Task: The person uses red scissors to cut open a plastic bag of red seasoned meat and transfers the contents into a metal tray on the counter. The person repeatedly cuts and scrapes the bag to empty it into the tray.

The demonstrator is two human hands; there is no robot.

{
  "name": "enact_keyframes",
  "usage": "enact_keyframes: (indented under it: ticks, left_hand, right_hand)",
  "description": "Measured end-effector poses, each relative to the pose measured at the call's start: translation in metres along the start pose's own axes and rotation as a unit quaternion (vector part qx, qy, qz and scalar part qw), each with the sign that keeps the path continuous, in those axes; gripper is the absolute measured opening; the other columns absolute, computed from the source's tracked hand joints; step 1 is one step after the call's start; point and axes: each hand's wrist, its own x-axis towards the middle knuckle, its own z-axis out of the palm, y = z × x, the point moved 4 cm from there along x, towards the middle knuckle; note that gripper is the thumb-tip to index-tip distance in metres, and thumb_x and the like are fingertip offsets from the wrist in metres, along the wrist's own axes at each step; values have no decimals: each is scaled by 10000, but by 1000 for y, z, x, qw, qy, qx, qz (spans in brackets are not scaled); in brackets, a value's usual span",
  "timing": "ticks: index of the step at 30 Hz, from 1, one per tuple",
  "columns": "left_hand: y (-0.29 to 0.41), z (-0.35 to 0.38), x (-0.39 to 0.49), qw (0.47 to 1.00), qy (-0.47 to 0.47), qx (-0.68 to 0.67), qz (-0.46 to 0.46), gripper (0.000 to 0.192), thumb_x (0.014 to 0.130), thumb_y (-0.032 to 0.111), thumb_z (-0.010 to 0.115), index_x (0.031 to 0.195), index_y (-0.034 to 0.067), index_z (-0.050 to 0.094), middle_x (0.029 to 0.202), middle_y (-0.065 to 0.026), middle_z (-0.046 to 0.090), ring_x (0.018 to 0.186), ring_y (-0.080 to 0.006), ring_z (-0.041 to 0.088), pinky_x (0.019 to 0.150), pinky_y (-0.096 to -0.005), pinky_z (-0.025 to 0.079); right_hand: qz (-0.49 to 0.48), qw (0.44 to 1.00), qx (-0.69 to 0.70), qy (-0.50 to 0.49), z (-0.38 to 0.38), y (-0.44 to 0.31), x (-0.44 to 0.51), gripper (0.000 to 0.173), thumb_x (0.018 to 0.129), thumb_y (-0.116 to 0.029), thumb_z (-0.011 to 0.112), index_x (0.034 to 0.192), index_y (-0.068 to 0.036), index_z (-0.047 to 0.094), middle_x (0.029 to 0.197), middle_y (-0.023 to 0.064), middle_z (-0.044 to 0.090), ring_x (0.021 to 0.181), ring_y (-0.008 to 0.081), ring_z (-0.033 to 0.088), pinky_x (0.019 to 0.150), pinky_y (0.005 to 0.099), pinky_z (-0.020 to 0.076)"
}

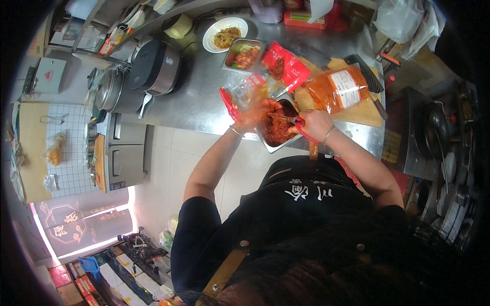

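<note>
My right hand (318,123) grips a pair of scissors by the red handles (304,134). Their metal blades (282,118) point left over a rectangular steel pan (271,148) of dark red, sauce-coated food (277,132). My left hand (254,114), blurred and smeared with red sauce, is at the pan's left side, its fingers near the blade tips. Whether a piece of food is pinched there is unclear. Just behind that hand lies a crumpled clear and red plastic bag (245,91). An opened red packet (285,67) with reddish food showing sits beyond the pan.
A sealed bag of orange-red food (333,88) rests on a wooden cutting board (306,97), with a knife (379,107) at its right. Farther back are a smaller steel pan of food (245,57) and a white plate of shredded food (226,34). A rice cooker (155,67) stands left.
</note>
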Motion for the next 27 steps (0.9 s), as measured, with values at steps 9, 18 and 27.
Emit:
enact_keyframes:
  ticks: [9, 18, 27]
  left_hand:
    - [44, 63, -5, 992, -72, -106, -8, 537, 987, 91, 599, 1494, 20, 438, 1468, -133, 530, 1369, -247, 496, 1155, -386, 399]
    - [17, 61, -9, 993, -45, 37, 99, 493, 1017, 128, 582, 1486, 49, 451, 1462, -131, 538, 1361, -254, 496, 1161, -391, 390]
    - [-15, 60, -13, 988, -37, 105, 108, 443, 1032, 175, 518, 1460, 64, 488, 1472, -157, 528, 1376, -312, 483, 1183, -422, 357]
  right_hand:
    - [47, 998, 53, -1, 1, 0, -1, 634, 810, -691, 704, 836, -58, 670, 809, 203, 701, 815, 405, 697, 738, 494, 554]
    - [64, 951, 266, -146, 57, 26, 4, 704, 901, -752, 581, 793, -56, 591, 682, 108, 599, 570, 244, 583, 564, 386, 482]
    - [174, 879, 393, -210, 35, 4, -3, 680, 925, -734, 573, 666, -109, 511, 549, -1, 471, 468, 105, 481, 425, 261, 350]
